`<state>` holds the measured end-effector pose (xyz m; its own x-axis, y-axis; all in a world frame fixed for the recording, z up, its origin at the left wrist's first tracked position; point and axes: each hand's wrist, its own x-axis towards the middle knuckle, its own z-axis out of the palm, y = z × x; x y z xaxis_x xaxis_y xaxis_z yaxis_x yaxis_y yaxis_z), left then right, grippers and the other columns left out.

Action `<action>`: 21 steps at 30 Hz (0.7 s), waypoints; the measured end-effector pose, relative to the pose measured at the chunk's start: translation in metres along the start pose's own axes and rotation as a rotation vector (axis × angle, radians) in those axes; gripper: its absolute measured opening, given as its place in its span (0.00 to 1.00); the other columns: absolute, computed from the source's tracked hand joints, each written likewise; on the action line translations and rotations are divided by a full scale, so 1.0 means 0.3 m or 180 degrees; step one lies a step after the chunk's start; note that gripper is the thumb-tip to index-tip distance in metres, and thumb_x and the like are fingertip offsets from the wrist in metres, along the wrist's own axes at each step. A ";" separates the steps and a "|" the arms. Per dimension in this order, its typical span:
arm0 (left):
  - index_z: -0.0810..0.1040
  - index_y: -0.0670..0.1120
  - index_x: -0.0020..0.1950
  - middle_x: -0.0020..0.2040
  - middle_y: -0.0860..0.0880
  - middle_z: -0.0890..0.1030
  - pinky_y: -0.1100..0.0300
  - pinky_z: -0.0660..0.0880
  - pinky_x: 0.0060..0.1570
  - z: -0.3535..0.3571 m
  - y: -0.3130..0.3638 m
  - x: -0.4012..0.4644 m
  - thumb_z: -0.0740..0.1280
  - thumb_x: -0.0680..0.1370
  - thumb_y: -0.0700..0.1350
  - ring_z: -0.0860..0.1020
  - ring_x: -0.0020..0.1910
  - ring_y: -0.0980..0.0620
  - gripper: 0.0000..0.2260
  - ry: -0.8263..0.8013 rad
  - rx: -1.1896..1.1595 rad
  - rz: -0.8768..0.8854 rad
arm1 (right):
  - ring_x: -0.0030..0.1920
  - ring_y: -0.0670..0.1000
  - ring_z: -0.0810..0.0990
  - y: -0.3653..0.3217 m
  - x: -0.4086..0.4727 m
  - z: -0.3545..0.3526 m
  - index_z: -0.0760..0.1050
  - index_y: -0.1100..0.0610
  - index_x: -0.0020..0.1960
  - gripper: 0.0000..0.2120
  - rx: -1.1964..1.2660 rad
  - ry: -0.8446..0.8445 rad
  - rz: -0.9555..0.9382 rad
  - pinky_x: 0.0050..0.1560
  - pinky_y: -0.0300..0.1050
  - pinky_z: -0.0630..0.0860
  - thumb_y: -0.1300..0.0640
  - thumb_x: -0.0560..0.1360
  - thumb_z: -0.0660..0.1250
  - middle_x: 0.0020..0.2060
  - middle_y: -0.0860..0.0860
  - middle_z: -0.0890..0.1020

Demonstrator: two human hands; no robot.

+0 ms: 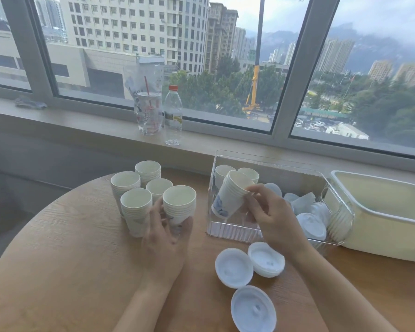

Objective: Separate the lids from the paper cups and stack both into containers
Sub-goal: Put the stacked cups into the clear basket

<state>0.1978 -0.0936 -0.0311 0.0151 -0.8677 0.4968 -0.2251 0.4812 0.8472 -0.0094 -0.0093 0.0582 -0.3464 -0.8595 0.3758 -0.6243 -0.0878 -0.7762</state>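
Observation:
Several stacks of white paper cups (135, 190) stand on the round wooden table. My left hand (164, 233) grips the nearest stack (179, 202) low on its side. My right hand (268, 212) holds another tilted cup stack (230, 196) over the left end of a clear plastic container (235, 230). Two more cup stacks (248, 174) stand inside it at the back. White lids (312, 225) lie in its right part. Three stacks of white lids (234, 267) rest on the table in front of the container.
A cream-coloured bin (393, 212) stands empty right of the clear container. On the window sill behind are a plastic bottle (173, 116) and a bagged drink cup with a red straw (149, 111). The table's rim curves away at left.

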 end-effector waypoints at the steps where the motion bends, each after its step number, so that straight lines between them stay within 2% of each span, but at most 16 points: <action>1: 0.71 0.46 0.76 0.58 0.56 0.76 0.68 0.69 0.52 0.019 0.006 0.011 0.76 0.76 0.51 0.75 0.54 0.71 0.31 -0.0013 -0.0012 -0.0004 | 0.38 0.43 0.85 0.021 0.010 -0.006 0.78 0.51 0.59 0.06 -0.0102 0.0056 0.0033 0.42 0.38 0.82 0.57 0.85 0.63 0.37 0.47 0.86; 3: 0.70 0.46 0.76 0.59 0.55 0.77 0.67 0.71 0.54 0.055 0.004 0.035 0.76 0.77 0.53 0.75 0.55 0.71 0.31 -0.0090 -0.0045 0.0011 | 0.36 0.44 0.84 0.066 0.038 -0.007 0.78 0.50 0.59 0.07 -0.0308 0.0122 0.0081 0.40 0.40 0.81 0.57 0.86 0.62 0.36 0.46 0.85; 4: 0.69 0.47 0.76 0.60 0.54 0.77 0.64 0.72 0.55 0.071 -0.001 0.045 0.75 0.78 0.55 0.75 0.56 0.70 0.31 -0.0113 -0.0052 0.0014 | 0.36 0.45 0.84 0.090 0.055 -0.001 0.79 0.50 0.59 0.08 -0.0374 0.0119 0.0113 0.41 0.44 0.82 0.57 0.86 0.61 0.36 0.46 0.85; 7: 0.67 0.48 0.78 0.59 0.60 0.74 0.62 0.72 0.55 0.110 -0.016 0.055 0.72 0.77 0.62 0.74 0.57 0.70 0.34 -0.0083 -0.0118 0.0031 | 0.33 0.45 0.82 0.156 0.110 0.031 0.79 0.50 0.58 0.08 -0.0481 0.0048 0.0230 0.45 0.53 0.82 0.56 0.86 0.61 0.35 0.46 0.85; 10: 0.68 0.47 0.77 0.60 0.57 0.74 0.61 0.70 0.55 0.129 -0.035 0.052 0.68 0.76 0.64 0.73 0.57 0.70 0.35 -0.0031 -0.0148 0.0147 | 0.37 0.46 0.84 0.199 0.168 0.074 0.79 0.49 0.57 0.08 -0.0515 0.0000 0.0323 0.49 0.57 0.82 0.55 0.86 0.61 0.35 0.44 0.85; 12: 0.68 0.46 0.77 0.61 0.55 0.74 0.66 0.69 0.57 0.133 -0.041 0.050 0.67 0.76 0.62 0.72 0.57 0.70 0.34 -0.0047 -0.0070 0.0242 | 0.39 0.48 0.86 0.210 0.201 0.102 0.79 0.48 0.57 0.08 -0.0527 -0.0036 0.0367 0.51 0.58 0.82 0.54 0.86 0.62 0.36 0.44 0.86; 15: 0.69 0.43 0.76 0.60 0.54 0.74 0.78 0.64 0.57 0.134 -0.028 0.045 0.68 0.76 0.60 0.72 0.57 0.70 0.33 -0.0006 -0.0020 0.0326 | 0.41 0.46 0.85 0.219 0.227 0.138 0.81 0.46 0.58 0.09 -0.0723 -0.0114 0.0319 0.52 0.53 0.81 0.53 0.86 0.62 0.35 0.41 0.85; 19: 0.70 0.41 0.75 0.58 0.61 0.70 0.79 0.65 0.56 0.135 -0.028 0.057 0.69 0.76 0.59 0.72 0.57 0.69 0.32 0.0097 -0.0109 0.0437 | 0.41 0.41 0.83 0.227 0.238 0.166 0.81 0.45 0.57 0.09 -0.0917 -0.0092 0.0210 0.52 0.47 0.79 0.52 0.86 0.62 0.35 0.39 0.85; 21: 0.71 0.41 0.75 0.58 0.62 0.69 0.78 0.65 0.56 0.135 -0.030 0.059 0.69 0.76 0.58 0.72 0.57 0.69 0.32 0.0113 -0.0122 0.0485 | 0.41 0.42 0.84 0.237 0.241 0.174 0.82 0.45 0.58 0.10 -0.0845 -0.0073 0.0198 0.53 0.48 0.80 0.52 0.86 0.62 0.35 0.39 0.85</action>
<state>0.1607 -0.1184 -0.0377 0.0182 -0.7796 0.6260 -0.1901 0.6120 0.7677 -0.0424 -0.1040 0.0037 -0.3758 -0.8706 0.3176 -0.7651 0.0981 -0.6364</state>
